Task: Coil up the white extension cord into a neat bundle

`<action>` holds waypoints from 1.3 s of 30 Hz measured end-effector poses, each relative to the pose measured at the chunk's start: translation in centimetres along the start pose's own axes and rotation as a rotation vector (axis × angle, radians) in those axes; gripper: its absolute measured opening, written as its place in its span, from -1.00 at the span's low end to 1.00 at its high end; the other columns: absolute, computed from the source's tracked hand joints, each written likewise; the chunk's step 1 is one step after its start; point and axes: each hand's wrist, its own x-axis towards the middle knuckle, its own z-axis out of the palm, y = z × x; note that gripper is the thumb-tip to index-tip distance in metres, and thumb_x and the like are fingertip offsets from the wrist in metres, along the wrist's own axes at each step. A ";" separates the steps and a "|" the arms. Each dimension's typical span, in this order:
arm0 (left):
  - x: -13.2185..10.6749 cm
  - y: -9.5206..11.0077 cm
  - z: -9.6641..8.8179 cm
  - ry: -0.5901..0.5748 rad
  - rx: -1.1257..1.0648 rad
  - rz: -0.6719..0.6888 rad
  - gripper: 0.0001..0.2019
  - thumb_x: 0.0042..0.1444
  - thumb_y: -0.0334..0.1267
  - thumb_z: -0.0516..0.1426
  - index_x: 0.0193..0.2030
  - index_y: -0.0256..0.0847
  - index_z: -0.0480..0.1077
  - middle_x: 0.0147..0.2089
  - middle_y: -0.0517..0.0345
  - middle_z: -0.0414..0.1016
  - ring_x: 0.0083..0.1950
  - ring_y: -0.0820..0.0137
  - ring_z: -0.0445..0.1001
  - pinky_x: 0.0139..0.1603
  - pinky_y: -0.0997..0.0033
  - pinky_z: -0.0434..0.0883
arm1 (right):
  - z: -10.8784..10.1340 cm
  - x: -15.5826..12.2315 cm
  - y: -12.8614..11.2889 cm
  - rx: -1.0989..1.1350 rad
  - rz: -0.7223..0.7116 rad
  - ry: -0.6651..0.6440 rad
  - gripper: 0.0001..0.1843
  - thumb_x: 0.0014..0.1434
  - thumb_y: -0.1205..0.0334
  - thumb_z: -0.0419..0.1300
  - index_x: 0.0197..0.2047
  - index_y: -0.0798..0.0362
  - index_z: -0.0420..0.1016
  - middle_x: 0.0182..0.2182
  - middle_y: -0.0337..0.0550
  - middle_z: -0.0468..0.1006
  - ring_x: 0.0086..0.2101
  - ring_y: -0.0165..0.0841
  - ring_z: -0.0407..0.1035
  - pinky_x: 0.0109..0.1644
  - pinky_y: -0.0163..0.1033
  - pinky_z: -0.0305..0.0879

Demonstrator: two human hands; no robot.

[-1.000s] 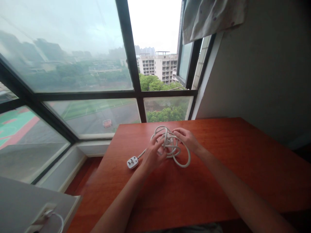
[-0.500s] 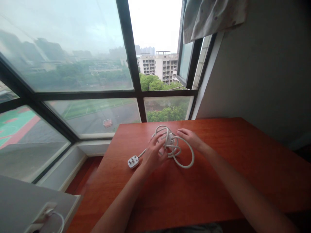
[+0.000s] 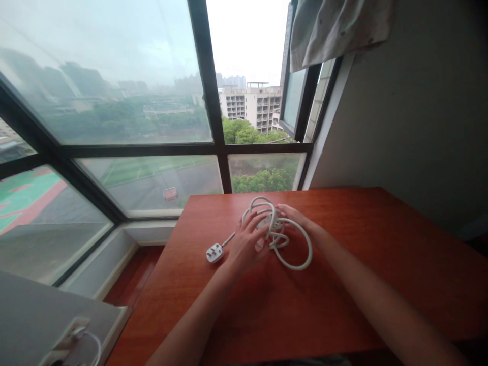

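Observation:
A white power strip, wound about with its pale grey cable, lies on the reddish-brown wooden table. From the near left, my left hand curves over the strip and the coil, fingers parted, thumb on the near side. My right hand closes on the strip's far right end; its thumb and part of its fingers are hidden behind the cable. The three-pin plug rests on the wood left of my left hand, pins facing up. One wide cable loop spreads between my forearms.
Beyond the table's far edge stand large dark-framed windows, with one pane open under a hanging cloth. A grey wall rises at the right. At lower left, a wall socket has a white lead plugged in.
The power strip has turned slightly between my hands and its wide loop has shifted a little. My right hand has drawn in against the strip. The view has shifted slightly.

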 end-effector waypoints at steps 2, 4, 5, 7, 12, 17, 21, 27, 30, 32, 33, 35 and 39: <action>-0.1 -0.2 0.1 0.007 -0.028 0.001 -0.49 0.04 -0.40 0.13 0.18 -0.03 0.31 0.31 0.04 0.17 0.39 0.06 -0.05 0.31 -0.13 0.06 | -0.6 0.4 0.5 0.066 0.065 -0.017 -0.77 0.10 0.20 0.18 -0.21 0.17 0.50 -0.38 -0.11 0.59 -0.41 -0.35 0.45 -0.31 -0.28 0.42; -0.2 -0.5 0.2 0.016 -0.048 0.001 -0.49 0.03 -0.42 0.13 0.16 -0.05 0.32 0.34 0.02 0.11 0.40 0.05 -0.08 0.31 -0.10 0.10 | -1.1 0.4 0.9 0.119 0.110 -0.039 -0.83 0.01 0.33 0.22 -0.28 0.16 0.52 -0.41 -0.14 0.59 -0.43 -0.38 0.43 -0.30 -0.30 0.41; -0.3 -0.7 0.3 0.024 -0.057 -0.001 -0.50 0.03 -0.42 0.13 0.16 -0.06 0.33 0.35 0.01 0.08 0.41 0.06 -0.08 0.31 -0.08 0.11 | -1.2 0.3 1.1 0.144 0.121 -0.052 -0.84 0.00 0.35 0.22 -0.28 0.15 0.52 -0.42 -0.14 0.59 -0.45 -0.39 0.43 -0.30 -0.30 0.41; -0.3 -1.2 0.3 0.036 -0.079 -0.010 -0.51 0.04 -0.43 0.13 0.15 -0.07 0.33 0.37 -0.01 0.02 0.40 0.08 -0.05 0.31 -0.04 0.14 | -1.4 -0.1 1.2 0.188 0.129 -0.069 -0.86 0.02 0.33 0.21 -0.29 0.14 0.52 -0.41 -0.13 0.59 -0.46 -0.39 0.43 -0.32 -0.30 0.42; 0.0 -1.8 0.2 0.076 -0.157 -0.030 -0.49 0.06 -0.43 0.12 0.19 -0.09 0.28 0.34 -0.06 0.03 0.37 0.12 0.04 0.29 0.05 0.20 | -2.2 -1.0 0.6 0.224 0.193 -0.114 -0.78 0.17 0.15 0.16 -0.26 0.14 0.48 -0.38 -0.08 0.57 -0.45 -0.40 0.43 -0.37 -0.35 0.40; 0.2 -2.0 0.2 0.113 -0.213 -0.073 -0.44 0.03 -0.43 0.15 0.22 -0.10 0.24 0.33 -0.06 0.06 0.38 0.15 0.03 0.31 0.08 0.16 | -4.2 -2.3 -0.3 -0.017 0.211 -0.049 -0.62 0.20 -0.04 0.12 -0.25 0.16 0.46 -0.38 -0.04 0.56 -0.49 -0.44 0.41 -0.47 -0.40 0.34; 0.4 -2.8 0.8 0.138 -0.272 -0.163 -0.43 0.00 -0.35 0.19 0.20 -0.15 0.24 0.29 -0.10 0.14 0.35 0.15 0.07 0.31 0.09 0.15 | -5.3 -2.9 -0.3 -0.236 0.124 0.014 -0.74 0.13 0.09 0.21 -0.32 0.16 0.44 -0.48 -0.09 0.54 -0.53 -0.45 0.38 -0.50 -0.41 0.30; 0.7 -5.9 0.5 0.191 -0.486 -0.566 -0.56 0.07 -0.28 0.08 0.12 -0.31 0.31 0.13 -0.18 0.36 0.14 0.14 0.35 0.13 0.09 0.33 | -4.7 -2.3 1.4 -0.379 -0.022 0.029 -0.86 0.07 0.24 0.18 -0.33 0.15 0.46 -0.56 -0.19 0.49 -0.57 -0.46 0.34 -0.52 -0.39 0.26; 0.6 -7.3 -0.7 -0.008 -0.675 -0.739 -0.67 -0.04 -0.40 0.06 -0.10 -0.35 0.45 -0.14 -0.07 0.53 -0.10 0.23 0.49 -0.04 0.20 0.43 | -4.5 -1.8 2.0 -0.420 -0.087 0.039 -0.81 0.06 0.22 0.17 -0.32 0.16 0.50 -0.55 -0.20 0.49 -0.55 -0.45 0.34 -0.50 -0.37 0.26; 0.5 -7.5 -1.4 -0.098 -0.811 -0.774 -0.67 -0.12 -0.45 0.06 -0.16 -0.33 0.47 -0.22 -0.02 0.56 -0.22 0.29 0.51 -0.16 0.30 0.46 | -4.4 -1.3 2.3 -0.468 -0.144 0.074 -0.79 0.04 0.21 0.16 -0.31 0.16 0.53 -0.55 -0.20 0.49 -0.54 -0.44 0.33 -0.46 -0.36 0.26; 0.5 -7.5 -1.6 -0.113 -0.852 -0.778 -0.67 -0.14 -0.45 0.07 -0.18 -0.33 0.48 -0.23 0.00 0.56 -0.25 0.30 0.51 -0.20 0.32 0.46 | -4.3 -1.0 2.4 -0.495 -0.171 0.095 -0.78 0.04 0.21 0.16 -0.30 0.15 0.54 -0.55 -0.20 0.49 -0.53 -0.43 0.33 -0.45 -0.35 0.26; 0.6 -7.1 -1.8 -0.117 -0.868 -0.761 -0.70 -0.14 -0.42 0.11 -0.21 -0.33 0.50 -0.25 0.00 0.57 -0.28 0.31 0.52 -0.25 0.35 0.47 | -3.7 -0.5 2.4 -0.535 -0.212 0.134 -0.76 0.05 0.21 0.14 -0.28 0.15 0.56 -0.55 -0.21 0.50 -0.53 -0.41 0.34 -0.42 -0.33 0.26; 0.8 -6.4 -1.3 -0.100 -0.863 -0.748 -0.64 -0.10 -0.38 0.13 -0.10 -0.34 0.47 -0.26 -0.01 0.58 -0.26 0.29 0.54 -0.22 0.33 0.47 | -1.5 0.2 1.8 -0.572 -0.265 0.191 -0.76 0.04 0.24 0.14 -0.28 0.12 0.59 -0.44 -0.13 0.58 -0.42 -0.34 0.42 -0.31 -0.28 0.31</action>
